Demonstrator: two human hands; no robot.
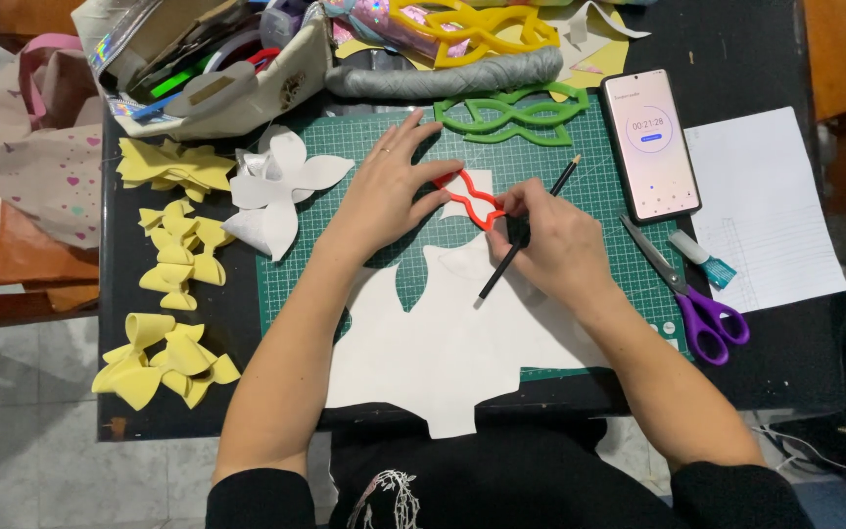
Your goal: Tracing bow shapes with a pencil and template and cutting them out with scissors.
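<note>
My left hand (387, 192) lies flat, fingers spread, pressing a small red bow-shaped stencil (469, 197) onto a white foam sheet (452, 338) that covers the near part of a green cutting mat (540, 162). My right hand (552, 240) grips a black pencil (531, 227), slanted with one end near the stencil's right edge and the other pointing up and right. The white sheet has curved cut-outs along its edges and hangs over the table's front edge.
Yellow foam bows (170, 257) and white bow pieces (276, 191) lie left of the mat. A green stencil (511, 116), yellow stencil (472, 29) and open pouch (203, 64) are at the back. A phone (649, 143), purple scissors (689, 299), glue tube (702, 257) and paper (761, 211) sit right.
</note>
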